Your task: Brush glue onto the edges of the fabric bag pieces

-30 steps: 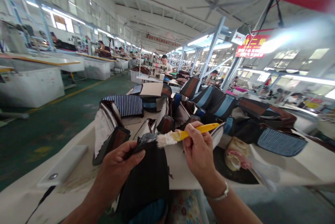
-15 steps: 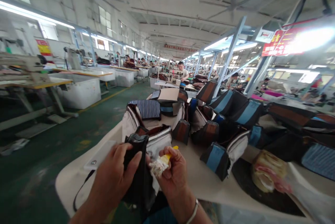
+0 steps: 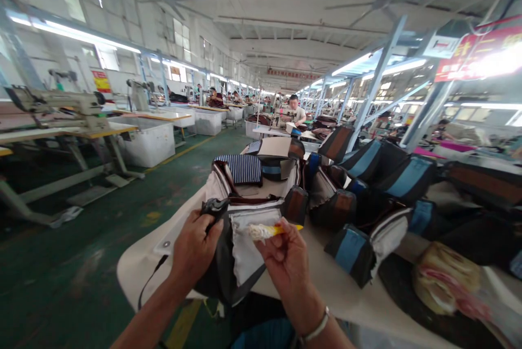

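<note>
My left hand (image 3: 196, 245) is closed on the upper edge of a dark unfinished bag (image 3: 225, 270), thumb on the near side. The bag's pale inner lining (image 3: 248, 255) faces right, with a ragged edge. In my right hand (image 3: 290, 265) is a small brush (image 3: 267, 231) with a yellow handle, pinched between thumb and fingers. Its bristles look white and clumped, and they point left over the lining near the bag's top seam. I cannot tell whether they touch it. Behind the bag lies a blue-and-white striped piece (image 3: 240, 168).
More bag pieces with blue panels (image 3: 347, 248) and brown panels (image 3: 343, 206) crowd the pale table (image 3: 318, 273). At right, a yellowish tub (image 3: 446, 273) with pinkish material stands on a dark mat. Sewing machines (image 3: 69, 107) line the left aisle; a co-worker (image 3: 296, 112) sits ahead.
The view has shifted left. The brush has turned from pointing down-left to nearly level and risen to the lining's top. More of the lining shows now; my left hand keeps its grip.
</note>
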A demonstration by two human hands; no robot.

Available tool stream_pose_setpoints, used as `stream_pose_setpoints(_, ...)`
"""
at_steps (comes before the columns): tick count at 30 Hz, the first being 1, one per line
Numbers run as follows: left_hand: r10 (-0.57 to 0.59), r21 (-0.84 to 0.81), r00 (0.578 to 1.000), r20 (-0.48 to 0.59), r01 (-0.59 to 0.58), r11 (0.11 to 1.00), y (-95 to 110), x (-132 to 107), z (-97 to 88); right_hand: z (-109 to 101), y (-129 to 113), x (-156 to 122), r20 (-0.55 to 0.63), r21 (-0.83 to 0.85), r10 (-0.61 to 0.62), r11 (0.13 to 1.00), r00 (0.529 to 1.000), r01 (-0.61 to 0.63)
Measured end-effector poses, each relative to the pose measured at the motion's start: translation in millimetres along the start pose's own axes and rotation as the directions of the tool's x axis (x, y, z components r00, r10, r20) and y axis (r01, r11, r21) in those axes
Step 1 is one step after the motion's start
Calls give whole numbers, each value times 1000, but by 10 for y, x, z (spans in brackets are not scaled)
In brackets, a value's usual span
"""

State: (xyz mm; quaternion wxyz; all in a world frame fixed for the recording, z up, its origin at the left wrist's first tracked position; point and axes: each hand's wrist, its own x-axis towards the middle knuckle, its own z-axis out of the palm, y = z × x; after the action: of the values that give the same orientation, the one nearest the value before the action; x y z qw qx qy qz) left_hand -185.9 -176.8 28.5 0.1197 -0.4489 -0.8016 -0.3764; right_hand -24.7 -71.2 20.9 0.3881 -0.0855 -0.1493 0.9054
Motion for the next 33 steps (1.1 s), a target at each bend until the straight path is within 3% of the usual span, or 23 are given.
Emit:
stream_pose_setpoints(4,-6,-132,991,134,24,991,147,122,-195,144,-329,21,27,-190,-163,968,986,165)
stream_pose_setpoints(9,-51,-257,956,290,129,958,340,173,-420,488,-588,2,59,-370,-384,849,922,377)
stream_pose_setpoints(14,-105,-438,866,489,348,829,404,166,-389,612,-474,173,172,-501,-356,771,919,393)
stream_pose_setpoints(16,-120,-471,854,506,391,791,417,150,-366,577,-429,304,207,-603,-366,683,907,413)
stream_pose_setpoints(19,-126,-502,855,504,408,763,443,126,-353,535,-474,431,272,-736,-465,464,843,494)
stream_pose_setpoints(21,-120,-507,865,487,392,767,467,113,-348,542,-540,425,296,-723,-505,437,811,536)
stream_pose_setpoints(24,-109,-498,890,443,345,796,505,103,-328,575,-582,332,328,-687,-490,464,808,560)
stream_pose_setpoints(26,-106,-495,899,425,329,805,517,103,-309,581,-562,272,413,-750,-466,315,783,582)
stream_pose_setpoints(29,-135,-482,890,436,357,800,506,104,-282,557,-529,213,568,-777,-445,-11,693,629)
stream_pose_setpoints(31,-151,-482,876,459,388,786,485,102,-270,523,-528,182,626,-739,-472,-105,620,666)
stream_pose_setpoints(33,-159,-486,859,488,418,767,459,95,-259,475,-533,162,674,-696,-455,-129,581,706)
